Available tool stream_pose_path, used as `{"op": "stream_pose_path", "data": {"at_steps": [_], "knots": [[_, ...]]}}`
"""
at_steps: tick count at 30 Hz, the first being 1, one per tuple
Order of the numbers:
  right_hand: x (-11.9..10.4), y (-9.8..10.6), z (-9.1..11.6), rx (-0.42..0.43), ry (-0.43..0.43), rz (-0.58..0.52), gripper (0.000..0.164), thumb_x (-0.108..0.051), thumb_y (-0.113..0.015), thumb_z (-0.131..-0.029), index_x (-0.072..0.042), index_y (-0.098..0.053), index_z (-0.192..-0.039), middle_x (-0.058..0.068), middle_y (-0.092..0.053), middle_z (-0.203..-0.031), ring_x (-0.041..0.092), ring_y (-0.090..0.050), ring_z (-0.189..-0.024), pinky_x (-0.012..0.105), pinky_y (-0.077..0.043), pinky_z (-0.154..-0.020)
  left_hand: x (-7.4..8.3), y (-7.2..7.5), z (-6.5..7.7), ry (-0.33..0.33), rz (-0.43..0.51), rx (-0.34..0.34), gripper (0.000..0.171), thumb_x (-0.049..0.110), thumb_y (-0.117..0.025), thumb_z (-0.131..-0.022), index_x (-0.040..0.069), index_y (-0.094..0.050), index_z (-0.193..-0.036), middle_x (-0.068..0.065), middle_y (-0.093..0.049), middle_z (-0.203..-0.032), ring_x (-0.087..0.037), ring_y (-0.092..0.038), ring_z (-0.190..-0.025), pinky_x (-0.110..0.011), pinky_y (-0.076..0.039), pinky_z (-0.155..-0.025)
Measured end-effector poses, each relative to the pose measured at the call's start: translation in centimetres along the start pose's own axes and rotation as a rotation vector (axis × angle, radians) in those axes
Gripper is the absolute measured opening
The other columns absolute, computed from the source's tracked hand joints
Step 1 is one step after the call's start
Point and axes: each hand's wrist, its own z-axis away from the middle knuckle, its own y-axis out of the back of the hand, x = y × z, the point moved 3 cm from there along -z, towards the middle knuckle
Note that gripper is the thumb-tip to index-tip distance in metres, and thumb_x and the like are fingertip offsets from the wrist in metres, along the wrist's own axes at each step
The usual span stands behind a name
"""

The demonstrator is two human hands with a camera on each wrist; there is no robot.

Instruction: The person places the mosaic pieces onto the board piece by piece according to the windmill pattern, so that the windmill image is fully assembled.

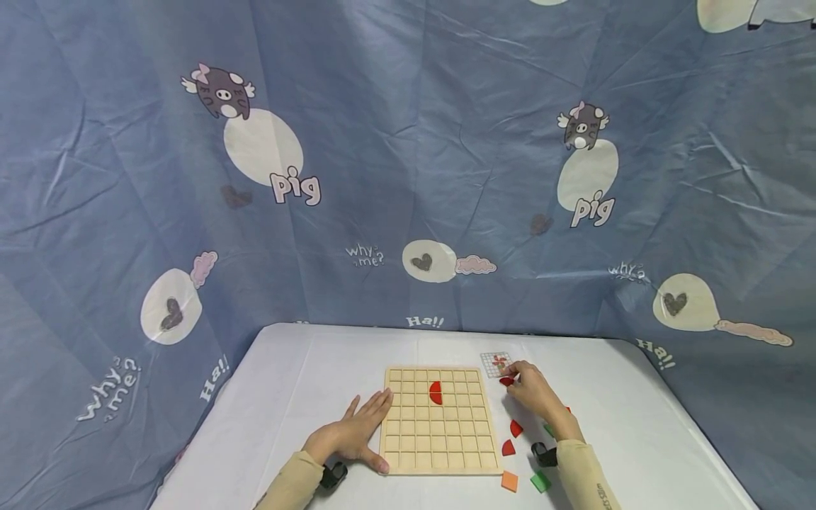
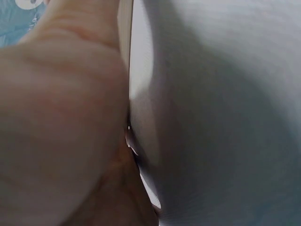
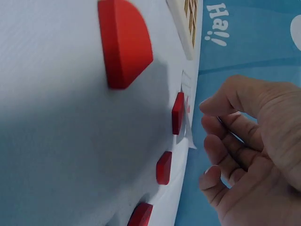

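Observation:
A wooden grid board [image 1: 440,464] lies on the table, with two red quarter-round pieces [image 1: 436,393] side by side in its upper middle cells. My left hand [image 1: 353,428] is spread out at the board's left edge, fingertips at its upper side and thumb near the lower corner. To the right of the board, my right hand [image 1: 532,389] hovers over a red quarter-round piece [image 1: 506,381] by the pattern card [image 1: 494,363]. In the right wrist view, its fingers [image 3: 214,148] bend loosely with nothing between them, and that red piece [image 3: 178,113] lies on the table.
Below the right hand are more red quarter-round pieces [image 1: 508,448], an orange square [image 1: 509,481] and a green square [image 1: 540,482]. Another green piece [image 1: 549,429] is partly behind the right wrist. A blue printed curtain [image 1: 382,177] hangs around the white table [image 1: 319,361].

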Motion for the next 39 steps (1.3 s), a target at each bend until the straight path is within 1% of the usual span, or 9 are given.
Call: {"op": "stream_pose_path", "data": {"at_steps": [4,9,13,17,26,31,34,39], "knots": [[0.4,-0.2,-0.3,0.004,-0.008,0.039,0.023,0.001,-0.069,-0.076,-0.002,-0.065,-0.099,0.008,-0.062,-0.097,0.023,-0.056,-0.089,0.04,-0.049,-0.077,-0.1,-0.1,-0.1,0.001,-0.003,0.006,0.135,0.069,-0.074,-0.06,0.003,-0.004,-0.155,-0.013,0.0,-0.164,-0.032,-0.003,-0.151,-0.06,-0.001,-0.119],[0.6,-0.3,-0.4,-0.001,-0.019,0.055,0.027,0.001,-0.07,-0.076,0.001,-0.066,-0.103,0.012,-0.064,-0.101,0.023,-0.056,-0.089,0.042,-0.049,-0.079,-0.2,-0.2,-0.1,-0.008,-0.008,0.007,0.135,0.069,-0.074,-0.06,0.003,-0.003,-0.155,-0.014,0.001,-0.163,-0.032,-0.003,-0.151,-0.061,0.0,-0.119],[0.8,-0.5,-0.4,-0.022,-0.032,0.057,0.028,-0.002,-0.071,-0.079,0.001,-0.067,-0.106,0.013,-0.064,-0.105,0.023,-0.056,-0.09,0.043,-0.05,-0.08,-0.2,-0.2,-0.1,-0.011,-0.006,0.003,0.136,0.069,-0.074,-0.06,0.003,-0.002,-0.154,-0.014,0.001,-0.163,-0.033,-0.003,-0.151,-0.061,0.0,-0.119],[1.1,-0.8,-0.4,-0.028,-0.017,0.069,0.027,-0.003,-0.072,-0.081,0.001,-0.068,-0.107,0.012,-0.064,-0.103,0.022,-0.057,-0.089,0.043,-0.05,-0.079,-0.1,-0.2,0.0,-0.01,-0.003,0.0,0.135,0.069,-0.074,-0.061,0.002,-0.002,-0.154,-0.015,0.002,-0.163,-0.033,-0.003,-0.151,-0.061,-0.001,-0.119],[1.2,-1.2,-0.5,-0.014,-0.006,0.086,0.019,0.0,-0.07,-0.081,-0.001,-0.07,-0.1,0.009,-0.06,-0.093,0.02,-0.053,-0.081,0.038,-0.048,-0.07,-0.1,-0.1,-0.1,-0.011,-0.005,0.005,0.135,0.069,-0.073,-0.061,0.002,-0.002,-0.154,-0.015,0.001,-0.163,-0.033,-0.003,-0.151,-0.061,-0.001,-0.119],[0.9,-1.1,-0.4,-0.017,-0.001,0.085,0.017,0.001,-0.07,-0.08,-0.002,-0.072,-0.097,0.007,-0.061,-0.092,0.018,-0.053,-0.081,0.037,-0.047,-0.071,-0.1,0.0,-0.1,-0.01,-0.011,0.009,0.135,0.069,-0.073,-0.061,0.002,-0.003,-0.154,-0.015,0.0,-0.163,-0.033,-0.004,-0.151,-0.061,-0.001,-0.119],[0.8,-1.0,-0.3,-0.018,0.017,0.087,0.017,0.002,-0.07,-0.079,-0.003,-0.073,-0.095,0.007,-0.062,-0.092,0.018,-0.054,-0.081,0.037,-0.048,-0.071,0.0,0.0,0.0,-0.009,-0.011,0.009,0.134,0.069,-0.074,-0.061,0.002,-0.003,-0.154,-0.015,0.0,-0.163,-0.034,-0.004,-0.151,-0.061,-0.001,-0.119],[0.6,-0.8,0.0,-0.022,0.046,0.064,0.023,0.009,-0.067,-0.074,-0.006,-0.073,-0.09,0.006,-0.063,-0.091,0.018,-0.054,-0.081,0.036,-0.048,-0.072,0.1,0.2,0.0,-0.009,-0.008,0.006,0.134,0.068,-0.074,-0.062,0.002,-0.003,-0.154,-0.015,0.0,-0.163,-0.034,-0.004,-0.15,-0.061,-0.001,-0.119]]}}
